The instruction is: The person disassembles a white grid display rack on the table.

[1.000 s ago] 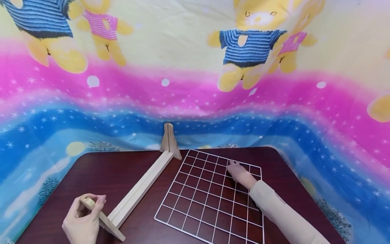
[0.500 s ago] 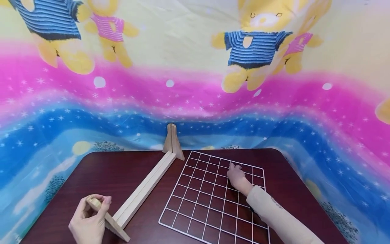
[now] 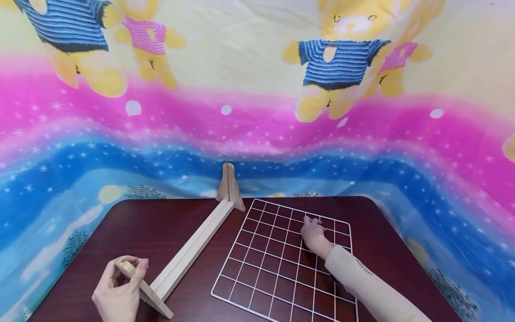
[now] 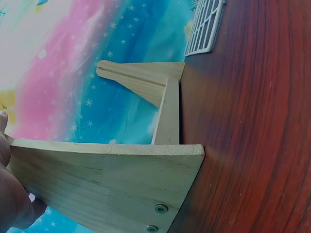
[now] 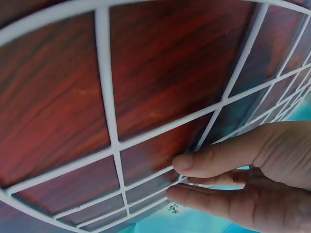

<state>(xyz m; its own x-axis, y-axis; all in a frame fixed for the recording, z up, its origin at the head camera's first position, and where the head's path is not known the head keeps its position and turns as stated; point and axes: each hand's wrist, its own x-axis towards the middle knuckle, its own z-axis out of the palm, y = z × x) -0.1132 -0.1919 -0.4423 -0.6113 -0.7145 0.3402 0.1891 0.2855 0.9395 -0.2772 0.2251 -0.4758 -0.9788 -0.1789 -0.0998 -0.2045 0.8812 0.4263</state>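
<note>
In the head view, my left hand (image 3: 117, 290) grips the top of the near upright (image 3: 156, 300) of a wooden stand. The stand's long pale crossbar (image 3: 194, 249) runs along the table to a flared far upright (image 3: 230, 185). Two metal screws (image 4: 161, 208) show on the near upright in the left wrist view. To the right, my right hand (image 3: 314, 235) is at a white wire grid panel (image 3: 232, 247), near its far edge. Close up, the thumb (image 5: 183, 163) and fingers pinch a wire of the grid. Whether the panel touches the table everywhere, I cannot tell.
A dark reddish-brown table (image 3: 132, 223) with rounded far corners carries everything. Behind and around it hangs a printed cloth (image 3: 257, 125) with bears and snowflakes, close behind the far upright.
The head view has shifted slightly, so everything sits a little further right in it. Both hands keep their holds, and the stand and panel stay nearly where they were relative to the table.
</note>
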